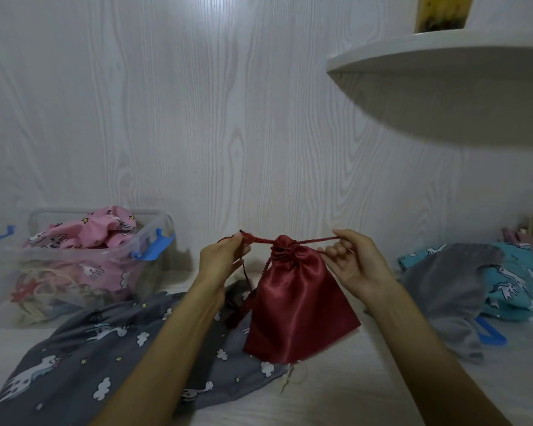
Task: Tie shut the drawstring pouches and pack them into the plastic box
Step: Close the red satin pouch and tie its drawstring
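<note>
White wood-grain wall rises behind a pale table. Held just above the table, a red satin pouch hangs between both hands, its neck gathered tight. Left hand pinches one end of the red cord; right hand pinches the other end, fingers curled, pulling apart, likely to cinch a knot, though the knot itself is hard to make out. Beneath the left wrist lies a grey unicorn-print pouch. Far left of the fingers stands the clear plastic box, already holding a pink pouch. Right of the fingers, grey and teal pouches wait.
</note>
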`<state>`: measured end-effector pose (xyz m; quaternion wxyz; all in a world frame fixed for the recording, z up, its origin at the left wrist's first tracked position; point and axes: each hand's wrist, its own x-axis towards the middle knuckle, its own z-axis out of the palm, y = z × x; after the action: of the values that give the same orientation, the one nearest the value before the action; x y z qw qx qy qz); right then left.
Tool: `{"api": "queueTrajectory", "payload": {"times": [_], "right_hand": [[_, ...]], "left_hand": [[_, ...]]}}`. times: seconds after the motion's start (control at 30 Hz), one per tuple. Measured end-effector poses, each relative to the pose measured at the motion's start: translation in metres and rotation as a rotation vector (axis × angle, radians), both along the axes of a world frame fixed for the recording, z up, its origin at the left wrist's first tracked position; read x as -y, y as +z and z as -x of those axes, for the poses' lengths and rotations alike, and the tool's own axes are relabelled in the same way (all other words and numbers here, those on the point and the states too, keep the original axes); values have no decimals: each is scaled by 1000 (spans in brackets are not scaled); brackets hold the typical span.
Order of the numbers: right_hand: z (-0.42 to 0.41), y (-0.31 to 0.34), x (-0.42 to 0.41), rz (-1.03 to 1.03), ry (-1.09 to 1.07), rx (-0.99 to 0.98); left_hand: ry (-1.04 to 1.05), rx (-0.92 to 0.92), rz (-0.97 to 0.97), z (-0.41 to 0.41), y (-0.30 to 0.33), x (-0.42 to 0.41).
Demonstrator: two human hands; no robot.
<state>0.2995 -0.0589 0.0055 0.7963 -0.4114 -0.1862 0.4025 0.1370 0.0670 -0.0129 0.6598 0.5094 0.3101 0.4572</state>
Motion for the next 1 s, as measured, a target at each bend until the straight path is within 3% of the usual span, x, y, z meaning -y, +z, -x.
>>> {"api": "queueTrajectory", "payload": {"times": [0.07, 0.13, 0.27, 0.33, 0.47, 0.53, 0.6, 0.73, 0.87, 1.0], "right_hand": [[-2, -2, 0, -33, -20, -125], [0, 0, -1, -35, 0, -105], [9, 7, 2, 283, 62, 551], [13, 13, 5, 335, -12, 782], [24, 37, 16, -95, -602, 1250], [24, 39, 17, -180, -670, 1401], [16, 26, 15, -94, -559, 1420], [-3, -4, 5, 230, -91, 1154], [-4, -13, 2, 514, 133, 929], [-1, -19, 3, 877, 284, 982]], "left_hand": [[14, 31, 10, -4, 0, 3], [11, 71, -9, -5, 2, 7], [-47, 126, -7, -1, 2, 7], [-104, 196, -28, 1, 7, 9], [-211, 523, -124, 8, 42, 18], [-261, 588, -101, 12, 53, 19], [-316, 569, 0, 14, 46, 17], [-372, 550, 251, 12, 17, 7], [-403, 453, 287, 10, 8, 5], [-520, 142, 213, 13, 3, -1]]}}
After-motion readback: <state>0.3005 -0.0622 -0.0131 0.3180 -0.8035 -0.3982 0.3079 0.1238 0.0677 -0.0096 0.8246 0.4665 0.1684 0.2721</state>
